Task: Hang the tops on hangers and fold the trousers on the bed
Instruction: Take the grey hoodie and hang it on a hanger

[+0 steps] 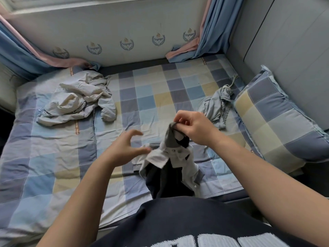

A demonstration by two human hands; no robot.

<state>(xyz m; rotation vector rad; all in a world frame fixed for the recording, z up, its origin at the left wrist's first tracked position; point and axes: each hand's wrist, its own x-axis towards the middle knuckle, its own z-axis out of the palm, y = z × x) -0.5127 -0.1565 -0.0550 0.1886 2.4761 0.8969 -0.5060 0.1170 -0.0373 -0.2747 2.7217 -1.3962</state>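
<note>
Bed with a blue, grey and yellow checked sheet [53, 157] fills the view. Matching checked pillow [277, 122] at 3 o'clock, against the padded wall. Crumpled cream cotton garment [76, 102] at 10 o'clock on the bed; type unclear, could be a shirt or jacket. White and navy collared top with grey neck lining [170, 168] at 6 o'clock, lifted off the sheet, its lower part draping toward the bed's near edge. Bunched pale blue-grey garment with a drawstring [215, 106] at 2 o'clock, just beside the pillow; probably the trousers. No hanger in view.

Right hand [194, 125]: grip clenched on the top, pinching the grey neck fabric between thumb and fingers and taking its weight. Left hand [124, 147], at 9 o'clock of the top: grip released, fingers spread and curved, thumb tip at the white collar. Contact unclear.

My read of the step: opening out the top ready for a hanger. To do it well:
- Left hand takes a shoulder seam, not the loose collar flap.
- Don't release the right pinch before the left has fabric, or the top drops in a heap.
- Spread the hands so the neck opening shows, then one shake to free the body.
- Grey lining is outward, so check for inside-out.
- Hanger must be fetched: lay the top flat on bare sheet at 9 o'clock first.
</note>
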